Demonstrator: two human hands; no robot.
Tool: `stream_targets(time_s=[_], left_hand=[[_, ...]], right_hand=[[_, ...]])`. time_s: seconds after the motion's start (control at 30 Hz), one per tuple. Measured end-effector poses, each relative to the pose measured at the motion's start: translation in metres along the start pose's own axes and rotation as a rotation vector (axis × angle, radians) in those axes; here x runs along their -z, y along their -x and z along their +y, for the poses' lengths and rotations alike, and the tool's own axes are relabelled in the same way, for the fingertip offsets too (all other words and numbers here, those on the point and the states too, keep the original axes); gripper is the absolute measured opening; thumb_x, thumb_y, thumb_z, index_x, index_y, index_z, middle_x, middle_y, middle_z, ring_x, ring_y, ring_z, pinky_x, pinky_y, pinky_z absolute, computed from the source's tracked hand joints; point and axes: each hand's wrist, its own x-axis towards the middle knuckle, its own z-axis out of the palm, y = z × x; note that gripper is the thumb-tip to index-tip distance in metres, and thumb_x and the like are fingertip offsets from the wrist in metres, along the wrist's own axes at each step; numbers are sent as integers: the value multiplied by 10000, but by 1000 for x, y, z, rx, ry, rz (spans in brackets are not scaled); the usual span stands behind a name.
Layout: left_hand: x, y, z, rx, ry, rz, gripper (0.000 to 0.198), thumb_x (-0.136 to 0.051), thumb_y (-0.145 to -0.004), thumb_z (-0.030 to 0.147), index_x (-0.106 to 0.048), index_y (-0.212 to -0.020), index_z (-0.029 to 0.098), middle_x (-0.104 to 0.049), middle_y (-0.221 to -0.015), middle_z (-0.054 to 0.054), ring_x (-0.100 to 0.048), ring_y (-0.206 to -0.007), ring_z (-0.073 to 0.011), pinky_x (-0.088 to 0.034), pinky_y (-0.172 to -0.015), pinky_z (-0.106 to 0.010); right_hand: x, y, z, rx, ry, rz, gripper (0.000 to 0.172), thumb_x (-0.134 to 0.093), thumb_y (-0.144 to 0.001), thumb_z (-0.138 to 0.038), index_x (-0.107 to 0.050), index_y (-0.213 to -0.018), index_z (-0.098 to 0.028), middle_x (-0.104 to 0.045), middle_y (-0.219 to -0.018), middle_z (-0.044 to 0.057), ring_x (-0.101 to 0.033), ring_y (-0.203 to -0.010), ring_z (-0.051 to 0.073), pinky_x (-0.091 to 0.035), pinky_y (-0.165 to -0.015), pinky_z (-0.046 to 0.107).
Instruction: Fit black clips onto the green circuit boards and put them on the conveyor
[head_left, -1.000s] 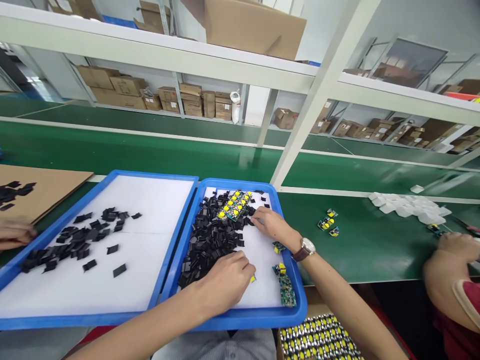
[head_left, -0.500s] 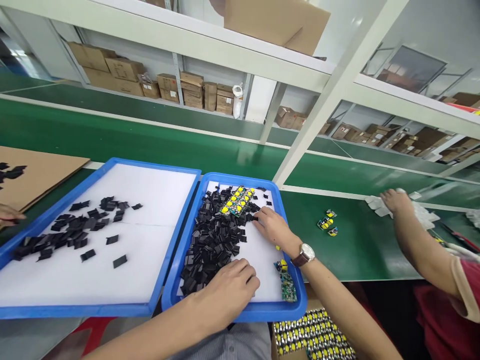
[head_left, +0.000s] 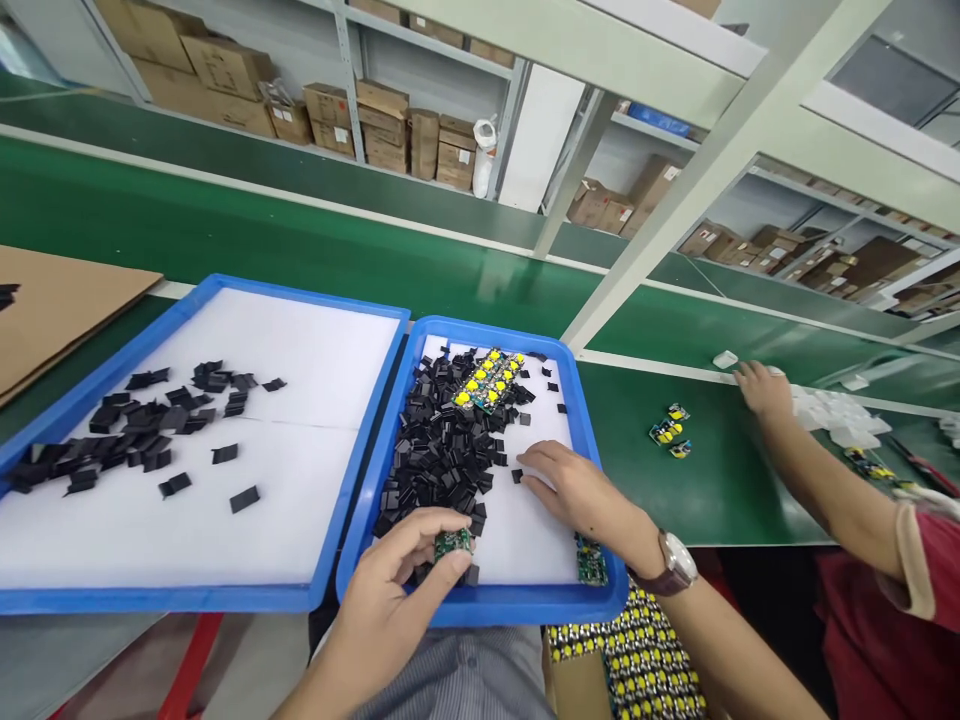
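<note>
My left hand (head_left: 397, 585) pinches a small green circuit board (head_left: 452, 543) between thumb and fingers at the near edge of the small blue tray (head_left: 487, 606). My right hand (head_left: 577, 492), a watch on its wrist, lies palm down on the tray's white liner, its fingertips by a loose black clip (head_left: 517, 476). What its fingers hold, if anything, is hidden. A heap of black clips (head_left: 442, 455) fills the tray's left half. A panel of boards with yellow parts (head_left: 489, 379) lies on the heap at the far end. Another green board (head_left: 590, 562) lies in the near right corner.
A larger blue tray (head_left: 187, 598) to the left holds scattered black clips. A box of boards with yellow parts (head_left: 637, 665) sits below the table edge. A co-worker's hand (head_left: 761, 387) reaches across the green table toward white pieces (head_left: 836, 418). Three small boards (head_left: 670, 432) lie between.
My left hand has lifted off the tray and now holds a green board. My right hand has drawn back toward me from the clip heap. The co-worker's hand has moved left along the table.
</note>
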Motion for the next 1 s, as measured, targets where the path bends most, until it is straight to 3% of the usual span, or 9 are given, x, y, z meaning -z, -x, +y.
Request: stream_targets(time_s=[0.07, 0.17, 0.27, 0.4, 0.6, 0.73, 0.87, 1.0], left_hand=[[0, -2, 4, 106, 172, -15, 301, -636, -1001, 444, -678, -1238, 264, -770, -1054, -48, -763, -890, -195, -650, -854, -327], [0, -4, 12, 218, 398, -37, 400, -569, -1028, 501, -655, -1305, 226, -748, -1170, -96, -782, -941, -233, -661, -872, -374], [0, -5, 17, 307, 649, -59, 433, -542, -1032, 530, -678, -1252, 183, -727, -1139, -123, -786, -971, -287, -667, -821, -397], [-4, -9, 19, 377, 812, -65, 364, -587, -1019, 494, -705, -1147, 173, -724, -975, -98, -783, -933, -287, -646, -762, -374], [-13, -15, 13, 330, 640, -49, 281, -595, -1034, 420, -710, -1140, 186, -767, -1039, -104, -701, -908, -169, -586, -770, -258], [-17, -13, 9, 263, 341, -46, 305, -700, -960, 416, -685, -1192, 218, -753, -1060, -86, -716, -878, -197, -626, -793, -337], [-19, -10, 6, -7, -102, -37, 273, -758, -912, 291, -722, -1182, 270, -720, -1186, -71, -702, -1029, -221, -617, -876, -349], [-20, -8, 8, -83, -169, -137, 379, -641, -993, 227, -657, -1355, 338, -656, -1361, -61, -683, -1170, -219, -616, -943, -346]], right_hand=[[-3, -5, 1, -6, -19, -7, 257, -607, -979, -129, -715, -1204, -192, -741, -1121, 130, -703, -1062, 291, -621, -894, 458], [-8, -10, 2, -2, -63, -7, 191, -624, -968, -107, -756, -1065, -205, -749, -1029, 98, -706, -1007, 272, -620, -876, 433], [-8, -5, 0, 1, -129, 25, 152, -622, -987, -124, -750, -990, -205, -761, -981, 75, -713, -982, 252, -619, -878, 416], [-2, 17, -20, -38, -388, 179, 150, -612, -1025, -213, -748, -1081, -239, -775, -1013, 72, -738, -941, 231, -629, -843, 400], [-3, 44, -66, -85, -744, 434, 284, -699, -938, -128, -763, -1129, -328, -796, -1057, 54, -758, -964, 251, -646, -817, 424], [-16, 48, -84, -137, -948, 544, 315, -716, -907, -88, -777, -1095, -333, -802, -929, 36, -754, -845, 240, -636, -741, 408], [-29, 47, -91, -244, -1114, 635, 249, -744, -887, -89, -790, -997, -309, -777, -868, 34, -736, -815, 218, -618, -699, 356], [-39, 46, -93, -316, -1198, 678, 210, -770, -881, -116, -795, -964, -308, -772, -857, 22, -730, -802, 196, -613, -703, 324]])
